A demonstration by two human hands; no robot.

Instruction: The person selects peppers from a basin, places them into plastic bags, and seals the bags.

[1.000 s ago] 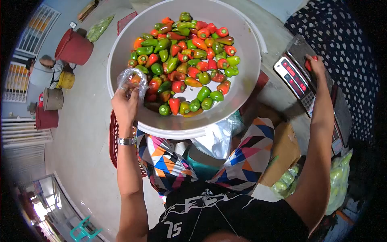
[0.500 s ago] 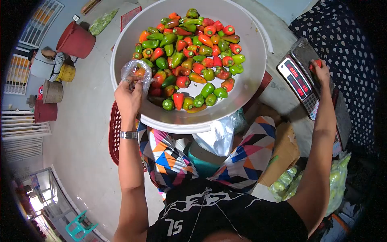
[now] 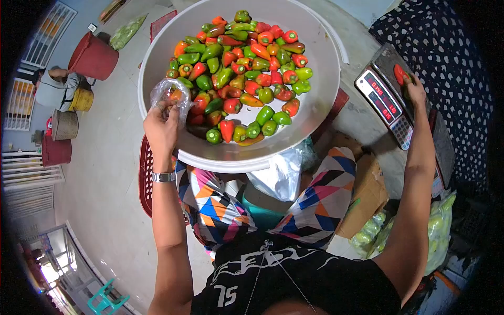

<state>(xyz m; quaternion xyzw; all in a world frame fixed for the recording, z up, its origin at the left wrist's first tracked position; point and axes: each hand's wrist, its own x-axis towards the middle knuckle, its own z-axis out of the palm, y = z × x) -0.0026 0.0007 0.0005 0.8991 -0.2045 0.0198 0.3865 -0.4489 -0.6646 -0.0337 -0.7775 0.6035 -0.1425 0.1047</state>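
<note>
My left hand (image 3: 161,125) is closed on a clear plastic bag (image 3: 185,109) at the left rim of a big white tub (image 3: 325,97). An orange-red pepper shows through the plastic. Red, green and mixed-colour peppers (image 3: 226,76) lie spread over the tub floor. Off to the right, my right hand (image 3: 416,93) is over the plate of a digital scale (image 3: 379,102), its fingers around a red pepper (image 3: 401,74) that points away from me. Whether the pepper touches the plate I cannot tell. Red digits glow on the scale's display.
Clear plastic bags (image 3: 281,176) hang between my knees, beside a cardboard box (image 3: 365,194). Filled bags of green produce (image 3: 436,231) stand at lower right. A dark patterned cloth (image 3: 446,79) drapes beyond the scale. Red buckets (image 3: 94,56) and another person (image 3: 56,86) are at far left.
The scale's reading has dropped. My right hand has shifted slightly, and more of the red pepper now shows beyond its fingers. The left hand keeps hold of the bag.
</note>
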